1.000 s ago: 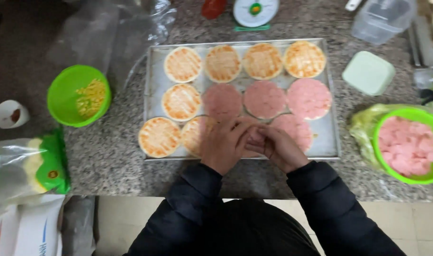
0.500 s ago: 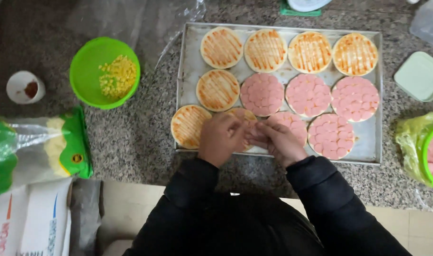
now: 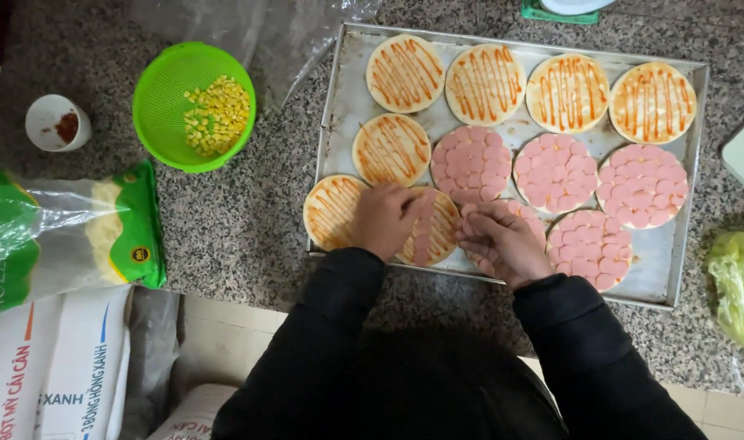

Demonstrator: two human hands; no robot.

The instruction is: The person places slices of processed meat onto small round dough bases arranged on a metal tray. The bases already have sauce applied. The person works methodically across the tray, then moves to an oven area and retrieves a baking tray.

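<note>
head view, tray: metal baking tray [image 3: 336,147] sits on a speckled granite counter [image 3: 225,220], loaded with small round pizza bases in three rows
head view, far row: four bases with only orange sauce zigzags, e.g. the far-left one [image 3: 405,73]
head view, middle row: one sauced base [image 3: 391,149] at the left, then three fully covered with pink sausage slices [image 3: 555,173]
head view, near row: plain sauced base [image 3: 333,212] at the left, then the half-topped base [image 3: 431,232] both hands work over, then two more with slices, the right one [image 3: 590,248] fully covered
left hand: left hand [image 3: 384,220] lies palm down on the half-topped base, fingers curled over its left part; can't tell if it pinches any slice
right hand: right hand [image 3: 502,240] is just right of it, fingers bunched loosely around a few pink slices near the base's right edge, touching the neighbouring one
left of tray: green colander [image 3: 164,122] with corn kernels [image 3: 217,114], and further left a small white cup [image 3: 46,114] with something red in it
near left: green bag of shredded cheese [image 3: 62,236] lying on the counter, white sacks [image 3: 54,367] below it
right edge: green plastic bag [image 3: 735,285], partly cut off
far side: clear plastic wrap [image 3: 250,24] behind the colander
</note>
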